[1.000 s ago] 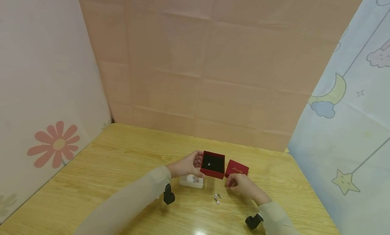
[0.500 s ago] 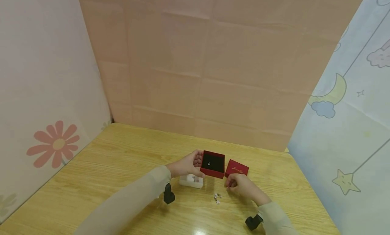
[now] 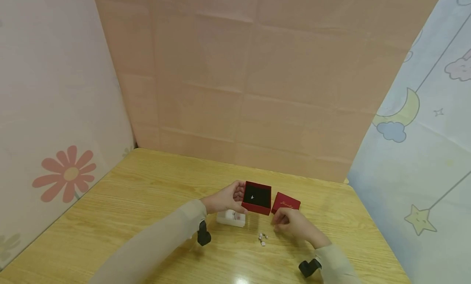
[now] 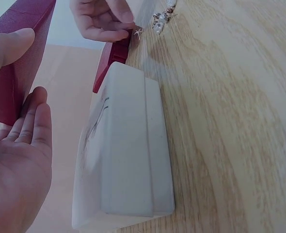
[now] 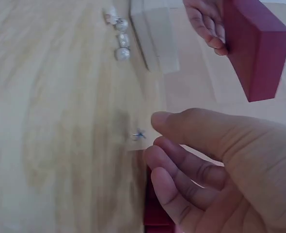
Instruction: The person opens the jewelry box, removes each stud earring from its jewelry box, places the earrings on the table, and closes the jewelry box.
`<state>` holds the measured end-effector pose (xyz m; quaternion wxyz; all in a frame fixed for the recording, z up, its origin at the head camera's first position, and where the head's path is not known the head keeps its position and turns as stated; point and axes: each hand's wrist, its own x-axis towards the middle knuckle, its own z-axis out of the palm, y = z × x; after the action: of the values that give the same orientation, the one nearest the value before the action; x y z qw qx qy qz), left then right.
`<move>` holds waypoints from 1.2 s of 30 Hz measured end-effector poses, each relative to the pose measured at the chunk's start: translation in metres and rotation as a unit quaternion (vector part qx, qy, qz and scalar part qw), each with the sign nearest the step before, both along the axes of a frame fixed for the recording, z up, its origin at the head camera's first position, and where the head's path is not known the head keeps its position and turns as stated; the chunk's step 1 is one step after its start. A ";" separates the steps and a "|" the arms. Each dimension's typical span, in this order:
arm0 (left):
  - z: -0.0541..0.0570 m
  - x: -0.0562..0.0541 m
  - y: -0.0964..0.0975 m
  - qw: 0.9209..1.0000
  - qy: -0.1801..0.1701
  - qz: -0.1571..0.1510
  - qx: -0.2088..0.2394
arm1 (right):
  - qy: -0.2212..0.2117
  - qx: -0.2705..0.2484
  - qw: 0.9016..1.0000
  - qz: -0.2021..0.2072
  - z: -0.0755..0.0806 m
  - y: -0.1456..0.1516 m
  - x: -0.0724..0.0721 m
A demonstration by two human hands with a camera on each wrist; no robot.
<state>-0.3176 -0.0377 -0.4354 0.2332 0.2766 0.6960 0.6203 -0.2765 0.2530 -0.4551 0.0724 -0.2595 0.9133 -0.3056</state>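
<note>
My left hand (image 3: 229, 199) grips the left side of a red jewelry box (image 3: 257, 210), held tilted above the table. Black foam (image 3: 260, 197) lines the box, and one small star-shaped earring (image 3: 252, 197) sits on it. My right hand (image 3: 294, 224) is low over the table, thumb and fingers bent with a gap between them. Just beyond its fingertips is a second star earring (image 5: 139, 134), apart from the thumb in the right wrist view. Behind that hand lies the red lid (image 3: 288, 202) with gold lettering, partly covered by the fingers.
A white box (image 3: 231, 219) with a printed top stands under my left hand. Some pearl and flower jewelry pieces (image 3: 263, 239) lie on the wooden table (image 3: 176, 177) between the hands. Cloth screens surround the table at the back and sides.
My right hand and wrist have shifted slightly, with the fingers still near the lid's front edge. The left hand holds the red box almost unmoved.
</note>
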 end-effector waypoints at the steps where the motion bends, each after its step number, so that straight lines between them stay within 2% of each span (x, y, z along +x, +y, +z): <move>1: 0.000 0.000 0.000 1.000 0.002 0.001 0.000 | 0.002 -0.004 1.000 0.000 0.001 0.002 0.000; 4: -0.001 -0.002 0.000 1.000 0.006 0.002 -0.002 | 0.002 -0.021 1.000 -0.005 0.007 0.006 -0.002; 10: 0.000 -0.001 0.000 1.000 0.007 0.000 -0.001 | -0.009 -0.079 0.996 -0.043 0.027 0.013 -0.001; 13: 0.001 0.000 0.001 1.000 0.009 0.001 -0.001 | 0.005 -0.108 0.993 -0.053 0.036 0.013 0.001; 21: 0.001 0.000 0.003 1.000 0.011 -0.001 -0.003 | 0.043 -0.184 0.982 -0.025 0.060 0.005 0.001; 26: 0.001 0.000 0.004 1.000 0.006 -0.002 -0.006 | 0.047 -0.193 0.980 -0.022 0.072 -0.011 0.002; 29: 0.000 0.000 0.005 1.000 0.006 -0.001 -0.007 | 0.035 -0.194 0.980 -0.013 0.076 -0.024 0.001; 36: 0.001 0.000 0.006 1.000 0.005 -0.003 -0.001 | 0.026 -0.146 0.989 0.001 0.076 -0.050 -0.004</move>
<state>-0.3181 -0.0316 -0.4344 0.2315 0.2820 0.6967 0.6176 -0.2802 0.2031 -0.3792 0.0102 -0.2766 0.8602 -0.4284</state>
